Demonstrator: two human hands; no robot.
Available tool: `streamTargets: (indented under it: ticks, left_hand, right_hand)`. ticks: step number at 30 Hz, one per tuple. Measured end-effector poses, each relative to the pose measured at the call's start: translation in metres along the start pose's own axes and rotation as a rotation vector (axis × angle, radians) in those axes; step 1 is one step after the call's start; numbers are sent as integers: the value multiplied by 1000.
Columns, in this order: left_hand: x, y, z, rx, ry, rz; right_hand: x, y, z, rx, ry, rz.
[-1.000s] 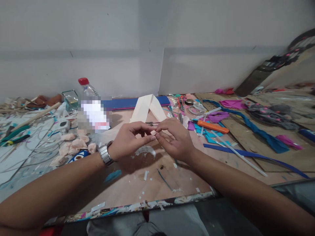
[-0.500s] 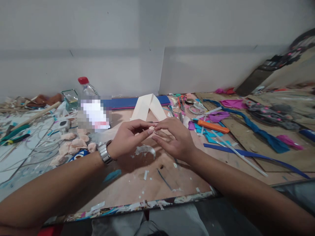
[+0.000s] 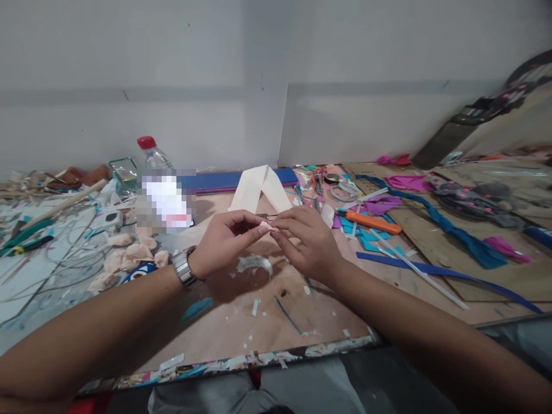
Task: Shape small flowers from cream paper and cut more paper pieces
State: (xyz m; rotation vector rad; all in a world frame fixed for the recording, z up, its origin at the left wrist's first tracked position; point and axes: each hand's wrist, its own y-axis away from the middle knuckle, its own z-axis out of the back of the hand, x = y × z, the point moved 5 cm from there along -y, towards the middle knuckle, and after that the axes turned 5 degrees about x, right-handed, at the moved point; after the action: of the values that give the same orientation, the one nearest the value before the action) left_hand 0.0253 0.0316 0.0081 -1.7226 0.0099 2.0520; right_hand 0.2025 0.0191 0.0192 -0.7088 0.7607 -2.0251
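Note:
Over the middle of the table, a small pale pink crumpled paper piece [image 3: 267, 227] is pinched between the thumb and forefinger of my left hand [image 3: 226, 238]. My right hand [image 3: 308, 244] meets it from the other side, thumb and fingertips drawn together on its right end. Much of the piece is hidden by the fingertips. A white glue smear [image 3: 255, 263] lies on the tabletop just below my hands. Behind them stands a folded cream paper strip [image 3: 250, 183]. Similar pink crumpled pieces [image 3: 133, 256] lie left of my left wrist.
On the left are a lit phone [image 3: 168, 198], a red-capped bottle [image 3: 149, 146], green-handled pliers [image 3: 32, 236] and loose wire. To the right lie an orange cutter knife [image 3: 373, 221], a blue strip [image 3: 431, 269], a white stick [image 3: 420, 270] and cardboard [image 3: 466, 287]. A wall rises behind.
My right thumb and fingertips have closed in on the pink paper piece, narrowing the gap between them. My left hand has barely moved.

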Motion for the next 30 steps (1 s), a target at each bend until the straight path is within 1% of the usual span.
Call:
streamTargets:
  ticks: [5,10,16,21,26,30]
  left_hand:
    - [1,-1,2,-9,17,47]
    - [3,-1,3,-15,24,86]
    - [-1,-1,0,36,27,45]
    - [-3,-1,-1,51,55,40]
    - [-2,-1,-2,77,41,50]
    - [2,0,-2,108,-3,28]
  right_hand:
    - [-3,2,1,11,23,-61]
    - [-4,3,1,24,45,-67]
    - [-4,2,1,16,24,-80]
    - [-3,1,2,18,11,-91]
    - [-2,1,2,6,1,-98]
    - [-2,1,2,6,10,-82]
